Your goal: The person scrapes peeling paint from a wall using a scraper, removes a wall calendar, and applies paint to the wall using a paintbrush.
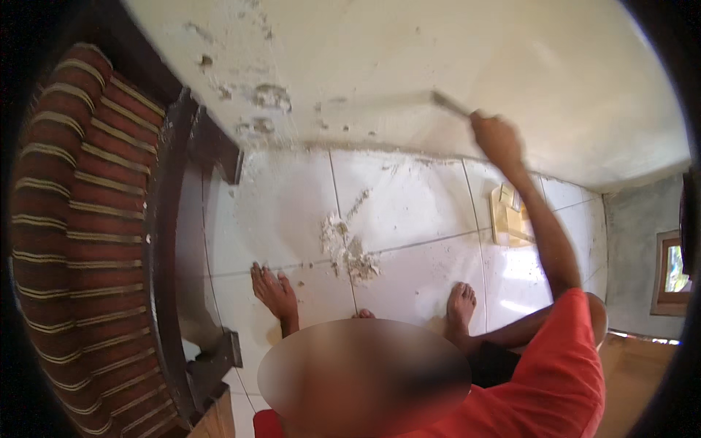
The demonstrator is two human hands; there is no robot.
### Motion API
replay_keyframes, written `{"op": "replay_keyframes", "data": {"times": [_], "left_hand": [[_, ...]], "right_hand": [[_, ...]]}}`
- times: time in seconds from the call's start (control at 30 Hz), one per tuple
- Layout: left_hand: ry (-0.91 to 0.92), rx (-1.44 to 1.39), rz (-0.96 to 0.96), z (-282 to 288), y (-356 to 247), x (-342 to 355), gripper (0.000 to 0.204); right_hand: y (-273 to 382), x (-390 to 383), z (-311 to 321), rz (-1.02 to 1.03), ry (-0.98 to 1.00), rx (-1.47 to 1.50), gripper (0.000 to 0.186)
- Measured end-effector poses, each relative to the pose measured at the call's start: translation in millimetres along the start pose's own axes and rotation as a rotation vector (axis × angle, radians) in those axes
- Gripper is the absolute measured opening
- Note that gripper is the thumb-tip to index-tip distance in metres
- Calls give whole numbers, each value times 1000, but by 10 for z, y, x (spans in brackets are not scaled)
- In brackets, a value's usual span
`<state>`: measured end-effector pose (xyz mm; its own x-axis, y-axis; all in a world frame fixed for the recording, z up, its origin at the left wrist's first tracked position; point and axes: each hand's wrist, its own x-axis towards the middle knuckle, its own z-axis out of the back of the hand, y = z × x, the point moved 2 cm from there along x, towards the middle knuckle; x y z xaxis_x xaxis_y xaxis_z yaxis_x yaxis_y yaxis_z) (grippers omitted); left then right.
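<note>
My right hand [496, 142] is raised beside the pale wall [511, 66], gripping a thin tool [451, 103] that extends left toward pitted, chipped plaster [272, 98]; the tool's far end is smeared by motion. My left hand [274, 288] rests on the white tiled floor [401, 204] with its fingers spread and holds nothing. It is left of a loose heap of plaster flakes and dust [343, 244].
Along the left stands a dark wooden seat with striped cushions [106, 233]. A yellowish tray [504, 233] with small items lies near my right forearm. My bare foot [460, 306] is on the tiles. A grey wall [635, 212] with a wooden-framed window is at right.
</note>
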<state>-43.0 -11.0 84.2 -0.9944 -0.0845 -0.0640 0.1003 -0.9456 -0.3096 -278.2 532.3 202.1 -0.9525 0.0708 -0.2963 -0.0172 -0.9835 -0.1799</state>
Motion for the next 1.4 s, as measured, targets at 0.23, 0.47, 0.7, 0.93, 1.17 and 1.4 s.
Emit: {"op": "replay_keyframes", "data": {"times": [0.23,0.47,0.7,0.93,1.17,1.4], "left_hand": [[21,40,87,-133,-270,806,53],[151,6,174,1279,-617,-128,57],[34,-20,58,2161,-642,-541,56],[84,-148,105,2166,-642,-545,60],[136,-172,123,2386,-365,-653,63],[261,-137,82,2495,-136,-677,72]], "right_hand": [[-199,534,807,-2,-96,-86,23],[-272,-211,1476,110,156,23,20],[-103,-376,2753,57,-90,446,27],[-719,-154,5256,-74,-441,1504,50],[-292,-209,5166,-39,-243,1552,46],[196,161,6031,119,-347,1549,50]]}}
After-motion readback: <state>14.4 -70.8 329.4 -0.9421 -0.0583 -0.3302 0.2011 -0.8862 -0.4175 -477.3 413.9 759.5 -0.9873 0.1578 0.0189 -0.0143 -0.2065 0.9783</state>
